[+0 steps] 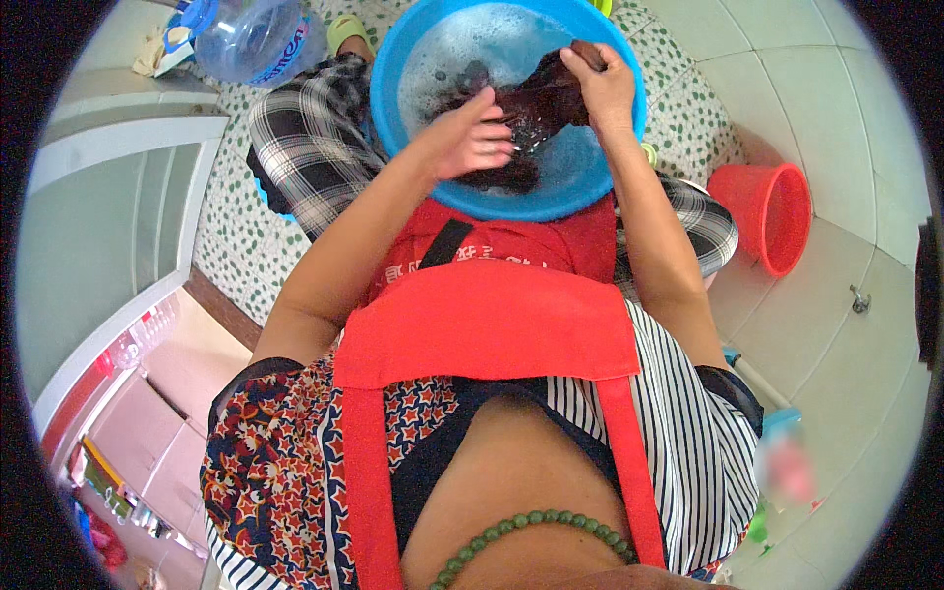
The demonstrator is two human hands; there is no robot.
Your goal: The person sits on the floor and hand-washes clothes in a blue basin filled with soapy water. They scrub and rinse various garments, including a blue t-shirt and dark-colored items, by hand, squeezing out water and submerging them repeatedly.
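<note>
A round blue basin (629, 59) of sudsy water sits in front of me between my knees. In it lies a dark brown wet cloth (551, 98), partly sunk in the foam; its exact kind I cannot make out. My right hand (605, 87) pinches a bunched end of this cloth and holds it up near the basin's right side. Over the basin's left half is my left hand (470, 138), fingers stretched and a little apart, close beside the cloth and holding nothing. More of the dark cloth shows in the water below that hand.
A red bucket (762, 216) stands to the right by the tiled wall (865, 128). At the upper left is a large clear plastic bottle (251, 39) with a blue handle. A glass-panelled door (113, 246) borders the left; a small tap (860, 299) juts from the right wall.
</note>
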